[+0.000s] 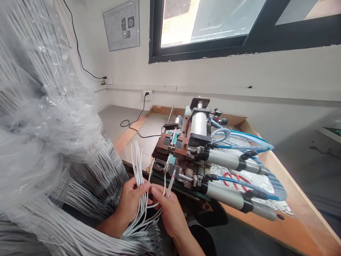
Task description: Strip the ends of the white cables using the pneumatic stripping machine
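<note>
- White wires [137, 160], thin, round and smooth, fan upward from the left hand [130, 203], whose fingers curl shut around them, just in front of the machine [186, 142].
- Right hand [169, 211] pinches a few wires between thumb and forefinger, their tips near the machine's metal front.
- Crinkled clear plastic [39, 113] wraps the big bundle at left.
- Glossy steel cylinders [226, 160] lie on the wooden bench [293, 227].

White cables [138, 167], blue hoses [239, 137], silver cylinders [229, 160], brown table [301, 213].
</note>
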